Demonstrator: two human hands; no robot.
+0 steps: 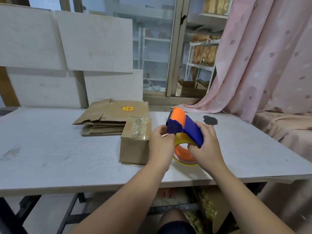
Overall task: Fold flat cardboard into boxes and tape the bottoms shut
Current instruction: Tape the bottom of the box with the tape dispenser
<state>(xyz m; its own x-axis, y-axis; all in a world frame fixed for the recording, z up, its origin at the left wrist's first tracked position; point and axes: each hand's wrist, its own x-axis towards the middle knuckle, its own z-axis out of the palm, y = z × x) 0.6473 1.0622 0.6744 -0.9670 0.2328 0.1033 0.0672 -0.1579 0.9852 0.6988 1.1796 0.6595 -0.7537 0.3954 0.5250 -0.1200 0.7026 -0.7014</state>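
Observation:
A blue and orange tape dispenser with a roll of clear tape is held above the white table. My right hand grips its blue handle. My left hand pinches at the tape end by the dispenser's front. Just left of my hands stands a folded cardboard box, its upturned face sealed with clear tape. Behind it lies a stack of flat cardboard with a yellow and red label on top.
White boards lean against the wall behind the table. A pink curtain hangs at the right, its hem on the table's far edge. A dark patch marks the tabletop at the right. Shelves show through the window.

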